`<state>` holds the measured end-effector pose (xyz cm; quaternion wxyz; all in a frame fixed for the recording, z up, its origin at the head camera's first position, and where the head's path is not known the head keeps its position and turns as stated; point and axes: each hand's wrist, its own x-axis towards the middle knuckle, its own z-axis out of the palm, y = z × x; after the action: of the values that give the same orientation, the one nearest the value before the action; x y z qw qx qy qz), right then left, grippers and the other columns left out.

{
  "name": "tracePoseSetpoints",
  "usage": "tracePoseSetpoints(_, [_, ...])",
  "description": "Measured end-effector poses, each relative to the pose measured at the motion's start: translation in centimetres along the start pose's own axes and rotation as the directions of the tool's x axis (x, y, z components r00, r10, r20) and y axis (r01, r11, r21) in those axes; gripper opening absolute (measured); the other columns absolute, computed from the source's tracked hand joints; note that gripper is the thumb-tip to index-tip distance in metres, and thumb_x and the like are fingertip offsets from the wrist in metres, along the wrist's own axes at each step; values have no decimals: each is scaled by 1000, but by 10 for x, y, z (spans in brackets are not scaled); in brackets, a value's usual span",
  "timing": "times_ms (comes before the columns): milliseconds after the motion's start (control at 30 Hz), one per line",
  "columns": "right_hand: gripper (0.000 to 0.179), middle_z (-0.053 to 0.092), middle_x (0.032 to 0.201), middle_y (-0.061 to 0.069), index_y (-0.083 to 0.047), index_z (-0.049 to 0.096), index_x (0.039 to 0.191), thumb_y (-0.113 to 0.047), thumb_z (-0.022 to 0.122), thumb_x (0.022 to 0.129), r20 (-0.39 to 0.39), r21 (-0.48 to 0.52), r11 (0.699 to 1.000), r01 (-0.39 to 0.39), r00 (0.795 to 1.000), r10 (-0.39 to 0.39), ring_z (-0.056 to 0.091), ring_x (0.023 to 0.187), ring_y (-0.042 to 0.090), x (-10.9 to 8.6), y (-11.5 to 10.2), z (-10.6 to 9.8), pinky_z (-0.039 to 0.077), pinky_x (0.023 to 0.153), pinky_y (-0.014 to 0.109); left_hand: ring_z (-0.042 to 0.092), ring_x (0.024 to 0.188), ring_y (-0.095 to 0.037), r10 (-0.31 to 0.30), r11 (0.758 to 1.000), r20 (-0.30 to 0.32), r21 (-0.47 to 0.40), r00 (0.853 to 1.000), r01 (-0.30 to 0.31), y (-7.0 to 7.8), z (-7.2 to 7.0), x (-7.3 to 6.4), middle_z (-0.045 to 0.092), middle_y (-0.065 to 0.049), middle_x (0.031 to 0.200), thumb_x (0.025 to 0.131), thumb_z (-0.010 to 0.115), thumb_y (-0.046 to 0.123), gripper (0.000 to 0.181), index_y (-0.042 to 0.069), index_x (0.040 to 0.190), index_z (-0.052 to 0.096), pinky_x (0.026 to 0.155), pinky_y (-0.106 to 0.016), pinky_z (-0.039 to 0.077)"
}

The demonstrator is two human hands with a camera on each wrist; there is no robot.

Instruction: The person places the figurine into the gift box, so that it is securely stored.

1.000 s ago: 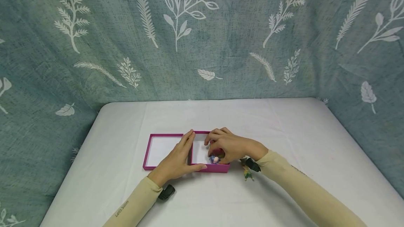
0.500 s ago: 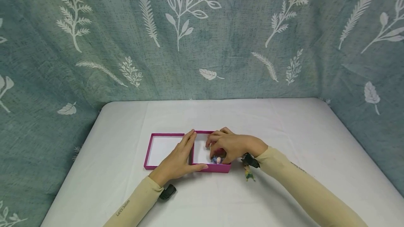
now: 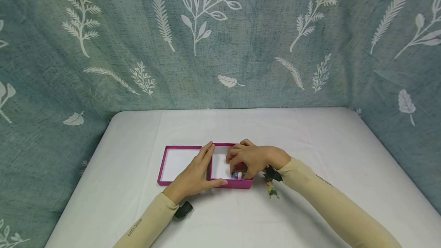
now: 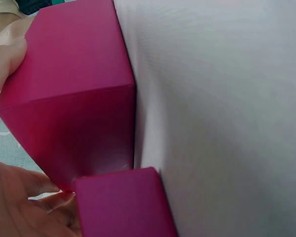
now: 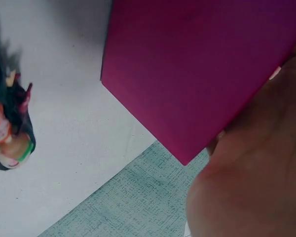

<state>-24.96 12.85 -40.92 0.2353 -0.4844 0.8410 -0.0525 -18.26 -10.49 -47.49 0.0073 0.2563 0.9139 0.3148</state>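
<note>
A magenta box (image 3: pixel 225 183) with a white inside stands open-topped on the table. My left hand (image 3: pixel 193 175) holds its left end, thumb along the front wall and fingers towards the far left corner. In the left wrist view the thumb (image 4: pixel 10 59) rests on the box's outside. My right hand (image 3: pixel 253 159) reaches down into the box's right part with bent fingers. Between its thumb and fingers shows a small blue and pink figurine (image 3: pixel 237 175), which it grips; the rest is hidden. In the right wrist view the palm (image 5: pixel 256 163) lies over the box wall.
A magenta lid or tray (image 3: pixel 163 165), white inside, lies left of the box. Another small figurine (image 3: pixel 271 189) with green clothing lies right of the box, partly under the right wrist. Behind the white table (image 3: pixel 327 137) hangs a green leaf-patterned curtain (image 3: pixel 255 41).
The head view has shifted slightly. My right hand stays in the box with only a slight movement at the figurine. My left hand keeps its place on the box.
</note>
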Motion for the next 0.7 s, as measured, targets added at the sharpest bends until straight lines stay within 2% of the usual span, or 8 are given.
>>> tracePoseSetpoints(500, [32, 52, 136, -2, -32, 75, 106, -21, 79, 76, 35, 2, 1000, 5, 999, -5, 38, 133, 17, 0, 1, -2, 20, 111, 49, 23, 149, -26, -3, 1000, 0, 4, 1000, 3, -1, 0, 0, 11, -8, 165, 80, 64, 70, 113, 8, 158, 10, 116, -47, 32])
tracePoseSetpoints(700, [24, 52, 137, -4, -34, 76, 102, -23, 76, 80, 55, 17, 1000, -3, 998, 2, 37, 134, 17, 0, 2, -3, 19, 112, 50, 24, 149, -26, -3, 1000, 2, 9, 1000, 3, 0, 0, 0, 11, -8, 165, 80, 64, 70, 114, 8, 158, 10, 116, -47, 32])
